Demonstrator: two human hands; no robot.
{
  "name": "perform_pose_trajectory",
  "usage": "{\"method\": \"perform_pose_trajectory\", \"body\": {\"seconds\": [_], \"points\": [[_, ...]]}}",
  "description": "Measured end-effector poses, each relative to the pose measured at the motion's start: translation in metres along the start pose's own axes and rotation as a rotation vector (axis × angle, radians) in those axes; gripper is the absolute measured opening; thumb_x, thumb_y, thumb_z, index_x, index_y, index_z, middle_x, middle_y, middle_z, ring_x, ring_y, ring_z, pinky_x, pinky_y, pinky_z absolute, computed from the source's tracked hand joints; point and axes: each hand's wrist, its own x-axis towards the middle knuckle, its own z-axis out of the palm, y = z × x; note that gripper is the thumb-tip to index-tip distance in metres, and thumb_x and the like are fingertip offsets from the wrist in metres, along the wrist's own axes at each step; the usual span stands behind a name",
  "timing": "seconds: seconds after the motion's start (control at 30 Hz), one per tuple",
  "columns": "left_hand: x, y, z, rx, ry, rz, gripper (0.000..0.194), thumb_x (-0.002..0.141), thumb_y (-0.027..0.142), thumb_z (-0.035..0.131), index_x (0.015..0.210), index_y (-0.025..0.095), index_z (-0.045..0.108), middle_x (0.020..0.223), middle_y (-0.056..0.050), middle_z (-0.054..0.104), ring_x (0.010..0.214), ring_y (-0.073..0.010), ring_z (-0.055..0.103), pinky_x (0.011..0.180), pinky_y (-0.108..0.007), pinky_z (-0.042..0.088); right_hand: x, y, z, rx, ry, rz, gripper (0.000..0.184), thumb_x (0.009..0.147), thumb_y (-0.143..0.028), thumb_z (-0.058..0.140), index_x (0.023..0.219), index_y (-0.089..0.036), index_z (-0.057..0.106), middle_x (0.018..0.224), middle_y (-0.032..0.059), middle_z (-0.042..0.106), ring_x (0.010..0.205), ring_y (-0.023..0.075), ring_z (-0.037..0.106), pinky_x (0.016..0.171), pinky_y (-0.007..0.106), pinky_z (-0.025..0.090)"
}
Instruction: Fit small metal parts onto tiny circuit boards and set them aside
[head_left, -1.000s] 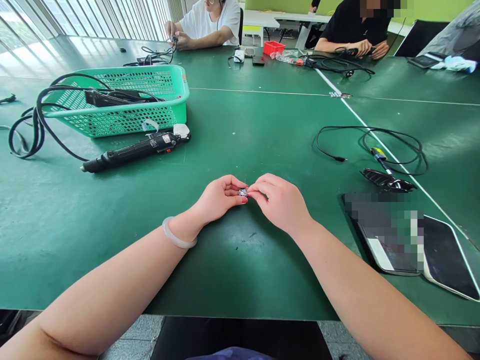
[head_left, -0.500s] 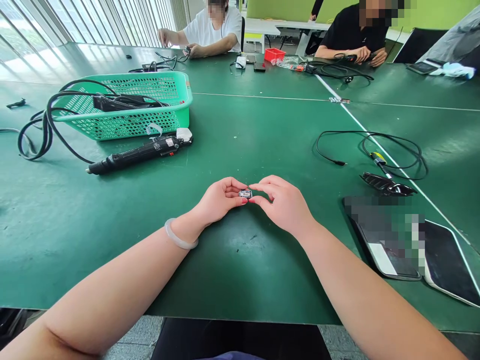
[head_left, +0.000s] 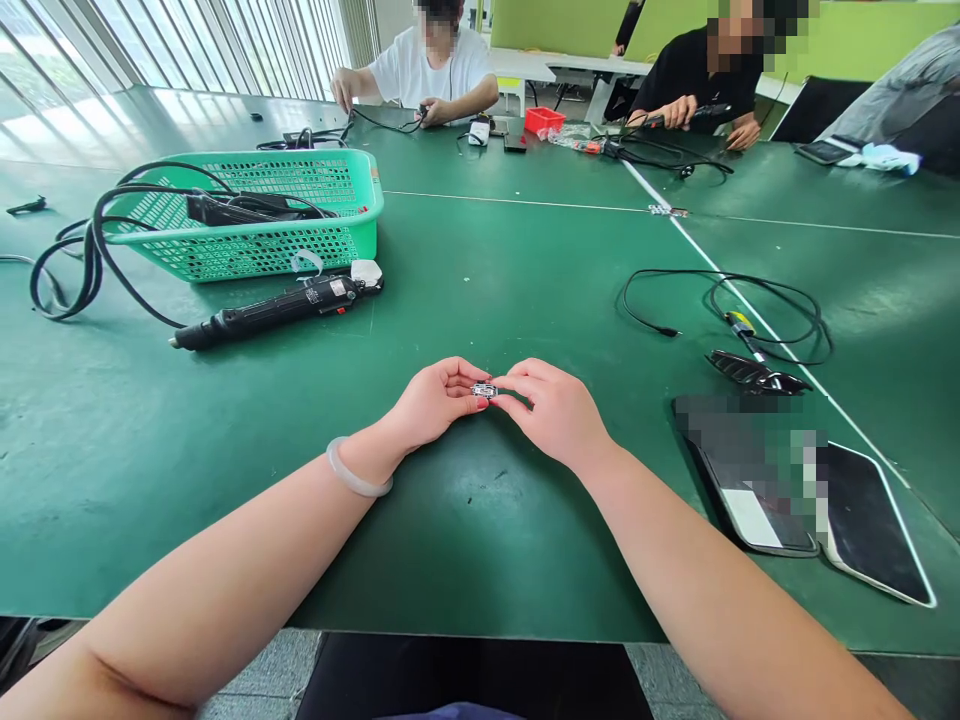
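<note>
In the head view, the left hand (head_left: 435, 405) pinches a small silver-and-black part with a patterned face (head_left: 485, 391) between thumb and fingers, gripping it at its left side. The right hand (head_left: 555, 410) has its thumb and forefinger closed on the right side of the same part, so both hands grip it together. The part is just above the dark green table (head_left: 480, 530), near its front edge; its finer details are too small to tell. A pale, smooth bangle (head_left: 358, 470) circles the left wrist.

To the left on the table stands a light green perforated plastic basket (head_left: 255, 245), with a black box-shaped device (head_left: 236, 208) and black cable inside. Just in front of the basket lies a black cylindrical power tool with a white end (head_left: 277, 310), and loops of thick black cable (head_left: 94, 250) hang over the basket's left side onto the table.

To the right lie a coiled thin black cable with a yellow band (head_left: 739, 322), a shiny black ribbed object (head_left: 754, 372), and two dark flat devices, one (head_left: 742, 480) beside the other (head_left: 877, 520).

Across the table, a person in a white top (head_left: 431, 75) holds a thin cable, and a person in a black top (head_left: 686, 75) holds a dark tool.
</note>
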Motion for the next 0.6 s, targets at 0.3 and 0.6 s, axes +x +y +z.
{"method": "perform_pose_trajectory", "body": {"seconds": [0.3, 0.6], "points": [[0.0003, -0.0009, -0.0002, 0.001, 0.003, -0.003, 0.026, 0.066, 0.006, 0.071, 0.088, 0.012, 0.059, 0.081, -0.001, 0.067, 0.077, -0.0097, 0.063, 0.084, -0.031, 0.051, -0.0006, 0.0016, 0.0015, -0.041, 0.021, -0.064, 0.022, 0.09, -0.031, 0.051, 0.093, -0.022, 0.071, 0.085, 0.0026, 0.067, 0.072, 0.0127, 0.058, 0.062, 0.026, 0.045], [0.0005, -0.0018, -0.001, 0.007, 0.002, 0.005, 0.025, 0.066, 0.006, 0.071, 0.087, 0.013, 0.059, 0.082, -0.002, 0.067, 0.079, -0.011, 0.064, 0.083, -0.031, 0.051, 0.0003, 0.0008, 0.0022, -0.077, 0.037, -0.094, 0.022, 0.09, -0.03, 0.051, 0.092, -0.02, 0.071, 0.085, 0.0029, 0.067, 0.073, 0.0132, 0.06, 0.062, 0.026, 0.046]]}}
